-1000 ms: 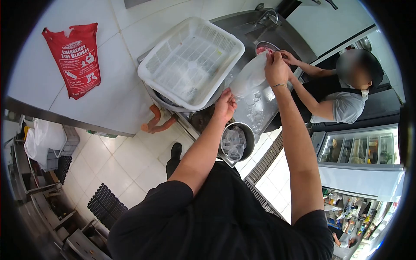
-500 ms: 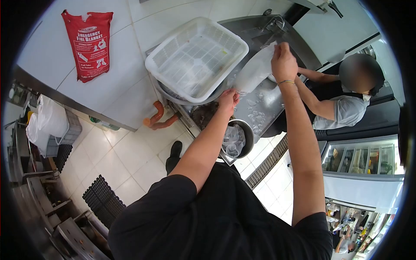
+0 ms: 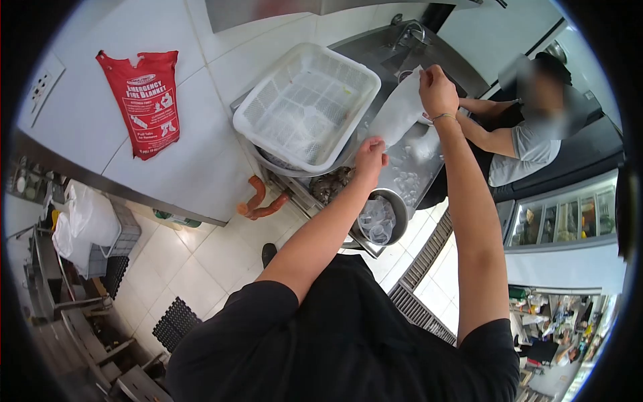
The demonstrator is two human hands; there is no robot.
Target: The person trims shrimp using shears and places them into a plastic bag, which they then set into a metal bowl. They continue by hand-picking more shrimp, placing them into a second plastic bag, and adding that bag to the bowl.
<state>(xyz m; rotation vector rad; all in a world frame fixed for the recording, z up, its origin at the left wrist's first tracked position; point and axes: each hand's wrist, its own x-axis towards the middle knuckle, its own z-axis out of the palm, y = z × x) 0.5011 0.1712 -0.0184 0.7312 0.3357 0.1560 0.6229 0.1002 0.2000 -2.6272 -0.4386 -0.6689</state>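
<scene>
A translucent white plastic bag (image 3: 400, 112) stretches slantwise over the wet steel counter. My right hand (image 3: 439, 91) is closed on its upper end, fist raised. At the bag's lower end, my left hand (image 3: 371, 161) pinches with curled fingers. Left of the bag stands a white perforated plastic basket (image 3: 242, 122) resting on a metal basin. Below my left hand is a steel pot (image 3: 402, 231) with crumpled clear plastic (image 3: 377, 220) inside. A dark, wet-looking heap (image 3: 329, 185) lies beside the pot, partly behind my left forearm.
A co-worker (image 3: 532, 137) stands at the right, arms reaching to the counter (image 3: 408, 181), where ice-like clear pieces lie. A faucet (image 3: 414, 32) is at the back. Orange-brown curved handles (image 3: 266, 206) jut out at the left. A red fire blanket pouch (image 3: 144, 104) hangs on the wall.
The view has shifted a little. Both hands keep hold of the bag, and my left hand has moved slightly to the right. A whitish lump now shows on the counter near the co-worker.
</scene>
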